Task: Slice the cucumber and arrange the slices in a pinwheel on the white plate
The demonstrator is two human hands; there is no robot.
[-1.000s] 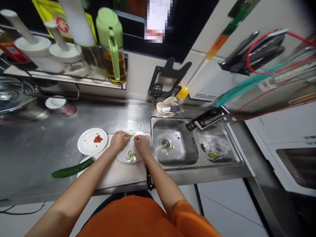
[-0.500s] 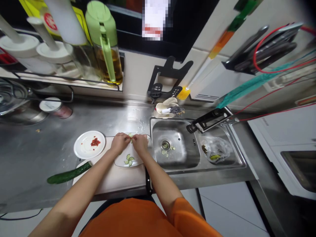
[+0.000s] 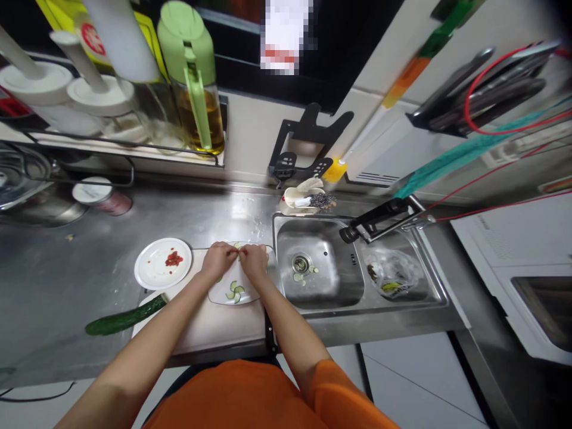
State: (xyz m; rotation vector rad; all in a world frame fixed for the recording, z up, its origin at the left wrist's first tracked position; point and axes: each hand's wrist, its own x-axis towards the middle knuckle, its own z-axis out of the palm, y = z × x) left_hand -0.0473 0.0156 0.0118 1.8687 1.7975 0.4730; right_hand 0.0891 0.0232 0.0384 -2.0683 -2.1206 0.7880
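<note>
My left hand (image 3: 220, 259) and my right hand (image 3: 254, 262) meet over the far side of a white plate (image 3: 243, 292), fingertips pinched close together. Whatever they hold is too small and covered to make out. Cucumber slices (image 3: 238, 245) show partly behind the fingers at the plate's far rim. Nearer me on the same plate, several cucumber slices (image 3: 235, 291) lie in a pinwheel. Under the plate is a light cutting board (image 3: 214, 328). Left of it, a round white plate (image 3: 152, 268) holds small red pieces (image 3: 173, 258). A cut cucumber (image 3: 125, 320) rests across the board's left edge.
A knife with a black handle (image 3: 270, 333) lies at the board's right edge. The steel sink (image 3: 330, 286) on the right has cucumber scraps and a plastic bag (image 3: 395, 274) in its second basin. Behind stand a lidded can (image 3: 102, 195) and an oil bottle (image 3: 196, 89).
The view has shifted slightly. Both hands stay pinched together over the plate's far side, with barely any movement.
</note>
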